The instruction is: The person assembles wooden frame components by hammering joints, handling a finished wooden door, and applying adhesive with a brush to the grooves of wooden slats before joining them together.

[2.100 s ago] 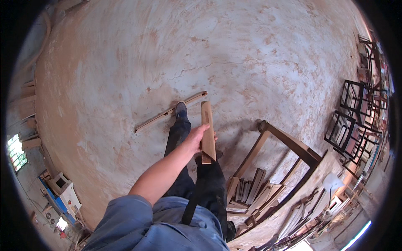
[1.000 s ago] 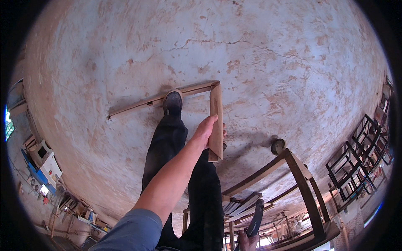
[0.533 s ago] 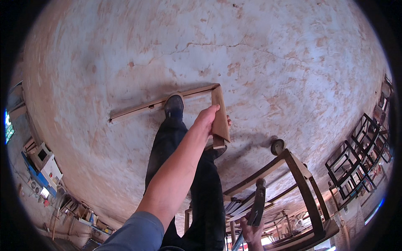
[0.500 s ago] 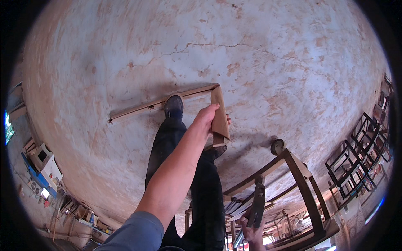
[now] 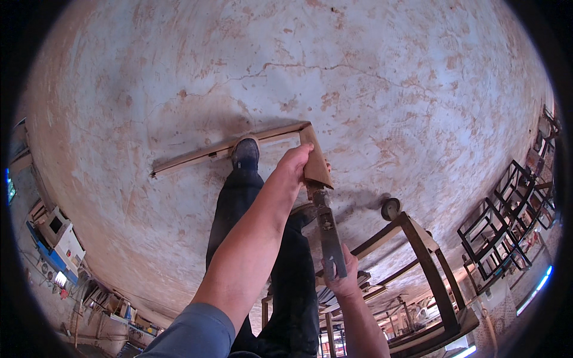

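My left hand [image 5: 298, 162] is closed around the short wooden board [image 5: 316, 156], thumb on top and a fingertip showing at its far side. At its far end the board meets a long wooden strip [image 5: 200, 156], forming a corner. The strip runs left along the floor, and my left shoe [image 5: 245, 153] is against it. My right hand [image 5: 345, 275] grips a dark, long hammer-like tool [image 5: 331, 238]. The tool's narrower far end is at the board's near end; whether they touch, I cannot tell. My right shoe is partly hidden behind the arm and tool.
To the right stands a wooden frame [image 5: 427, 262] with legs, a small round dark object [image 5: 391, 207] beside it. Several dark frames [image 5: 492, 235] sit at the far right. A white and blue machine [image 5: 59, 238] is at the left. The floor [image 5: 334, 71] is stained and cracked.
My right hand has moved up and left with the tool, bringing it from beside the wooden frame to the board's near end. My left hand keeps its grip on the board.
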A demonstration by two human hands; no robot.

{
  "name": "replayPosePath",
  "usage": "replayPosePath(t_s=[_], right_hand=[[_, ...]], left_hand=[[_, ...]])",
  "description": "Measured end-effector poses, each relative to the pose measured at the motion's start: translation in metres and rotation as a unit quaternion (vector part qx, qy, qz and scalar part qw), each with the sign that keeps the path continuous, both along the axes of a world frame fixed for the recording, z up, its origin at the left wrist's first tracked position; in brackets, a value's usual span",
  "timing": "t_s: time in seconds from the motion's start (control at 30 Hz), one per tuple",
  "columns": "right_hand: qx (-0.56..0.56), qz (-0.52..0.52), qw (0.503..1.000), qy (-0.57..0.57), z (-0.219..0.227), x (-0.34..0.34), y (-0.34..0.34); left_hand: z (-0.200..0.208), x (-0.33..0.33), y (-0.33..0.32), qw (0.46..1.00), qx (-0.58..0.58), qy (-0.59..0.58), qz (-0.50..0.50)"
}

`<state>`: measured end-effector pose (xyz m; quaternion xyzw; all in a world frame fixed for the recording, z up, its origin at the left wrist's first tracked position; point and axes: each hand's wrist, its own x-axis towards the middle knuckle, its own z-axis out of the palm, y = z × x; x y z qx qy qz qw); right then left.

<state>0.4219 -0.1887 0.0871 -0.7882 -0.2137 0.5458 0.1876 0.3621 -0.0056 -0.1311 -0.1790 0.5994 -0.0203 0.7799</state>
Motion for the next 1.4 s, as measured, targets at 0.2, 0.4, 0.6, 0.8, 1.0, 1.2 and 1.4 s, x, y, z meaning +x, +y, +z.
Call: replayPosePath(t_s=[0.2, 0.4, 0.6, 0.8, 1.0, 1.2, 1.4], right_hand=[[0.09, 0.05, 0.994, -0.042, -0.002, -0.001, -0.019], [-0.026, -0.023, 0.999, -0.009, 0.0, -0.002, -0.002], [0.075, 0.041, 0.996, -0.012, -0.002, 0.003, -0.009], [0.046, 0.072, 0.994, -0.065, 0.0, 0.001, -0.001], [-0.03, 0.011, 0.999, 0.005, -0.022, 0.007, -0.002], [0.134, 0.072, 0.988, 0.004, 0.004, 0.018, 0.001], [-0.038, 0.061, 0.997, -0.018, -0.02, 0.013, -0.007]], left_hand=[[0.0, -0.004, 0.005, 1.0, -0.007, -0.027, 0.001], [0.0, 0.0, 0.001, 1.0, 0.004, 0.005, -0.014], [0.0, 0.0, -0.002, 0.999, 0.027, -0.009, 0.023], [-0.013, 0.0, 0.003, 1.0, -0.002, -0.012, -0.012], [-0.016, 0.001, -0.001, 0.998, 0.04, -0.007, -0.041], [-0.009, 0.002, -0.001, 0.999, 0.027, 0.001, -0.035], [-0.026, -0.003, -0.008, 0.999, 0.024, -0.029, -0.024]])
